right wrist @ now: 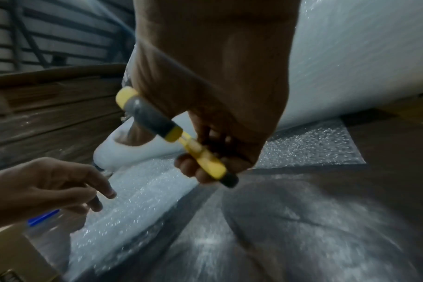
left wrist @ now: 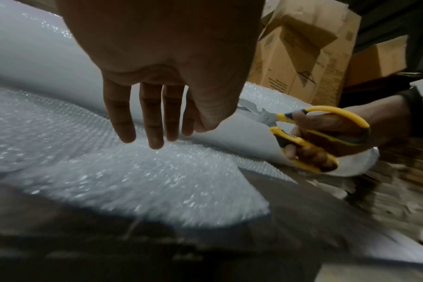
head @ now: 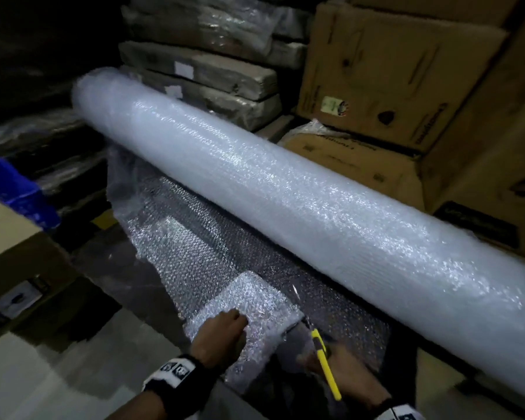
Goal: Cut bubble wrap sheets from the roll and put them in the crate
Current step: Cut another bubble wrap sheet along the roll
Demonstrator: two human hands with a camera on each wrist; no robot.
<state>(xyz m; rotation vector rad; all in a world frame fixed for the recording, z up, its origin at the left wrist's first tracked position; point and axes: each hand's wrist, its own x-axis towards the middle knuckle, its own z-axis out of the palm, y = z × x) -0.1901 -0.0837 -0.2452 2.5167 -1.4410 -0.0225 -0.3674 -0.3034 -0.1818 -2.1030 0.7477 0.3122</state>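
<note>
Right hand (left wrist: 331, 131) is gripping yellow scissors (left wrist: 311, 133) at the unrolled bubble wrap sheet (head: 194, 256) lying before the roll (head: 285, 189). Left hand (head: 222, 338), fingers extended, is resting on the sheet.

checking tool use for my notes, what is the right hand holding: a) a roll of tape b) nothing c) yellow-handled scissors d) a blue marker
c: in the left wrist view the right hand has its fingers through the loops of the yellow-handled scissors, blades at the edge of the clear bubble wrap sheet, on which the left hand rests.
</note>
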